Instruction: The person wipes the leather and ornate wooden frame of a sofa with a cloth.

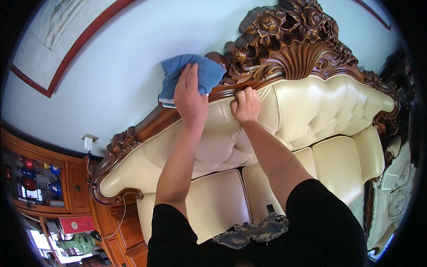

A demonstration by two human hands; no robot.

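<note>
A blue cloth (200,71) lies over the carved wooden top rail of a cream tufted leather sofa (213,133). Pressed flat on that cloth is my left hand (191,96), its fingers pointing up along the fabric; the cloth hides the rail beneath. My right hand (247,104) rests with curled fingers on the lower edge of the dark wooden rail (230,90), just right of the cloth; whether it grips the rail cannot be told. Above it rises the carved crest (297,56) with flowers and a shell.
A red-framed picture (71,50) hangs on the wall at the upper left. At the left stands a wooden cabinet (78,187) with glass doors and a green vase (78,243). A white plug (88,143) with a cable sits near the sofa's left end. Seat cushions (217,197) lie below my arms.
</note>
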